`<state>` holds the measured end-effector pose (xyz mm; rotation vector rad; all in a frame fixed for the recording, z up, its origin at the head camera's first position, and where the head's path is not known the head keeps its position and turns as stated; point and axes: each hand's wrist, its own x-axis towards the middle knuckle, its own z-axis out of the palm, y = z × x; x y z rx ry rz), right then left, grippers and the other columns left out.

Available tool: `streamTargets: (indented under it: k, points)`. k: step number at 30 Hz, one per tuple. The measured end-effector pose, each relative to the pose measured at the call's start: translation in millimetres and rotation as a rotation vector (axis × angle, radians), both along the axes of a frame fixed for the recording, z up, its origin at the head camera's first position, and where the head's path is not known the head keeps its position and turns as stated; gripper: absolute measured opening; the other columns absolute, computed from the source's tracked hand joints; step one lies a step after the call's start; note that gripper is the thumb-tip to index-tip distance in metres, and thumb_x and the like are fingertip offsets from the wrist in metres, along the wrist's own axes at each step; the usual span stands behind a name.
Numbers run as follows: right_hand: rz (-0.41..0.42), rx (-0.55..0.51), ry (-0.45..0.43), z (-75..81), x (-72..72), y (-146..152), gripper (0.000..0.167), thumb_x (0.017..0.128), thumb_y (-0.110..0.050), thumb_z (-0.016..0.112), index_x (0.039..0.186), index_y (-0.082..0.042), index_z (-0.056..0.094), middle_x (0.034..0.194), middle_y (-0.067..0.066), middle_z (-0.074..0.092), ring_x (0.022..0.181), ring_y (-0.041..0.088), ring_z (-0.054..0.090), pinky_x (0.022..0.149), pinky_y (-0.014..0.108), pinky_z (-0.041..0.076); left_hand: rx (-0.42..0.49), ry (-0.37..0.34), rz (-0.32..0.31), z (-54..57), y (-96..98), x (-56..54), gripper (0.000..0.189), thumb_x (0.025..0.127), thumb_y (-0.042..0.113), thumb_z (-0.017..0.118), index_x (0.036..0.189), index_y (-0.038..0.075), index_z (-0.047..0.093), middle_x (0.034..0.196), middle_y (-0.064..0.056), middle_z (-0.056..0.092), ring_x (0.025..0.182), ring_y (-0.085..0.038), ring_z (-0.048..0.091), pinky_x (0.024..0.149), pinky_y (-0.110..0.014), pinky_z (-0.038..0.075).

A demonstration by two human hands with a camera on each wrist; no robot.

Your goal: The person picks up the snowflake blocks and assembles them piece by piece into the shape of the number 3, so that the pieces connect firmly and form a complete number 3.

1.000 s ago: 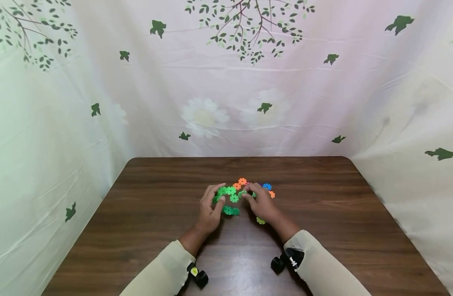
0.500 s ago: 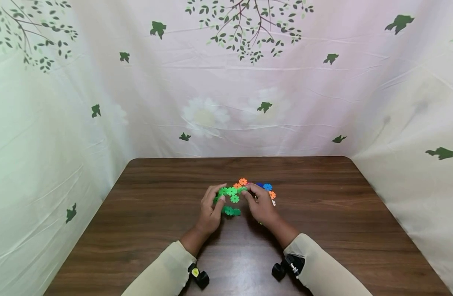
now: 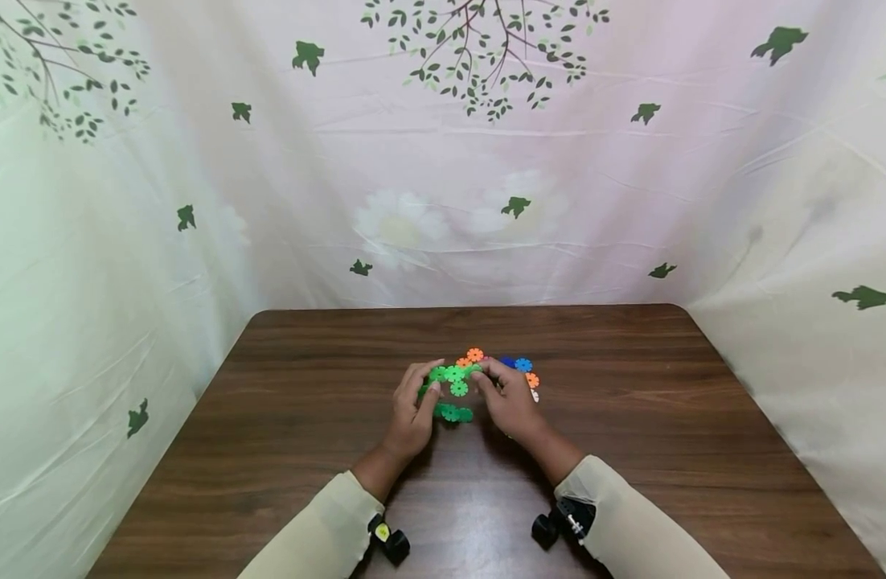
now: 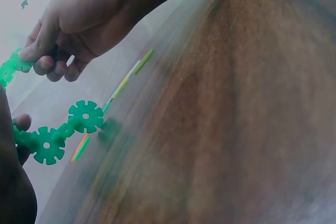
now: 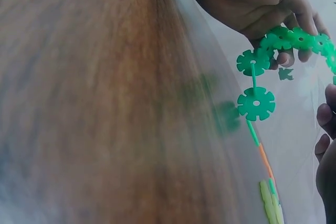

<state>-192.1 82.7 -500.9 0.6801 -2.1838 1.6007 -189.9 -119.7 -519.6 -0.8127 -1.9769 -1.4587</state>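
Note:
A curved chain of green flower-shaped discs spans the space between both hands, slotted disc to disc. My left hand grips it at the left, with its fingers behind and its thumb in front. The chain's lower end hangs below that hand, over the table in the left wrist view. My right hand pinches a green disc at the other end of the chain between thumb and fingertips. In the right wrist view the left fingers curl round the chain's middle discs.
Loose discs lie flat behind and beside the right hand: orange, blue, another orange and a white one. The brown wooden table ends against a printed cloth backdrop. Both wrists carry black cameras.
My right hand has shifted slightly right, and its fingertips now meet the chain's right end. It covers most of the yellow disc that showed below its wrist. The left hand has barely moved.

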Motion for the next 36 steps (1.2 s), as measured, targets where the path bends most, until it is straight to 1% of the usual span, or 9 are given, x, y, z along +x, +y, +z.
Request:
streamTargets:
  k: [3,7,10,13,18,22,27,32,36]
  points:
    - [-0.006,0.008,0.004,1.1,-0.4,0,0.016,0.109,-0.005,0.064,0.096,0.001,0.071,0.082,0.026,0.066,0.071,0.024,0.062,0.067,0.026,0.053,0.007,0.009,-0.020,-1.1,-1.1,-2.4,0.043,0.105,-0.012,0.055,0.145,0.000,0.064,0.122,-0.021,0.067,0.090,-0.029,0.063,0.080,-0.039,0.058]
    - [-0.025,0.011,-0.001,2.4,-0.4,0,0.018,0.108,-0.003,0.065,0.091,-0.006,0.070,0.079,0.025,0.065,0.069,0.012,0.059,0.065,0.026,0.051,-0.001,-0.005,-0.051,-0.9,-2.4,-2.4,0.043,0.107,-0.010,0.055,0.148,-0.001,0.063,0.124,-0.020,0.067,0.091,-0.031,0.066,0.083,-0.032,0.059]
    - [-0.032,0.011,-0.001,4.2,-0.2,0,0.019,0.107,-0.001,0.066,0.088,-0.001,0.069,0.078,0.026,0.065,0.069,0.008,0.057,0.065,0.025,0.051,-0.016,-0.017,-0.061,-0.7,-2.1,-2.3,0.043,0.109,-0.007,0.054,0.151,-0.002,0.061,0.124,-0.020,0.067,0.092,-0.031,0.068,0.084,-0.030,0.059]
    - [-0.036,0.015,0.009,4.6,-0.9,1,0.019,0.106,-0.001,0.067,0.087,0.002,0.068,0.078,0.025,0.065,0.069,0.007,0.058,0.065,0.025,0.051,-0.027,-0.010,-0.058,-0.5,-1.4,-3.0,0.043,0.109,-0.007,0.055,0.152,-0.003,0.060,0.122,-0.019,0.068,0.092,-0.028,0.068,0.083,-0.031,0.059]
    - [-0.036,0.021,0.032,4.3,-2.7,2,0.020,0.105,-0.001,0.068,0.086,-0.006,0.069,0.075,0.023,0.066,0.068,0.007,0.058,0.064,0.025,0.052,-0.030,0.016,-0.058,0.3,0.1,-3.4,0.045,0.107,-0.009,0.057,0.152,-0.005,0.059,0.122,-0.019,0.068,0.091,-0.026,0.067,0.082,-0.032,0.059]
    - [-0.031,0.019,0.025,6.4,-3.1,3,0.020,0.105,0.000,0.068,0.085,-0.003,0.070,0.075,0.024,0.066,0.068,0.006,0.057,0.063,0.024,0.052,-0.034,0.028,-0.065,1.0,1.6,-3.9,0.047,0.105,-0.012,0.059,0.151,-0.008,0.059,0.124,-0.021,0.068,0.094,-0.026,0.067,0.084,-0.031,0.058]
    - [-0.016,0.014,0.011,7.1,-5.7,3,0.021,0.105,-0.001,0.068,0.085,-0.006,0.070,0.074,0.025,0.065,0.066,0.003,0.055,0.062,0.025,0.051,-0.045,0.039,-0.051,0.3,3.5,-6.1,0.048,0.103,-0.014,0.060,0.151,-0.007,0.059,0.123,-0.020,0.068,0.096,-0.027,0.068,0.086,-0.032,0.058]
    - [0.010,0.038,0.023,6.1,-10.0,4,0.017,0.104,-0.004,0.070,0.088,-0.004,0.070,0.076,0.017,0.068,0.067,0.003,0.055,0.062,0.025,0.050,-0.013,0.011,-0.022,-0.4,5.3,-8.1,0.044,0.104,-0.012,0.060,0.146,-0.001,0.063,0.127,-0.021,0.069,0.111,-0.032,0.069,0.096,-0.042,0.059]
    - [0.020,0.066,-0.020,6.1,-13.6,7,0.007,0.104,-0.008,0.071,0.098,-0.006,0.072,0.084,0.013,0.073,0.075,0.012,0.065,0.067,0.025,0.053,0.019,-0.001,0.001,-0.8,7.0,-9.6,0.040,0.104,-0.012,0.060,0.141,0.000,0.065,0.128,-0.022,0.069,0.113,-0.035,0.069,0.097,-0.049,0.059]
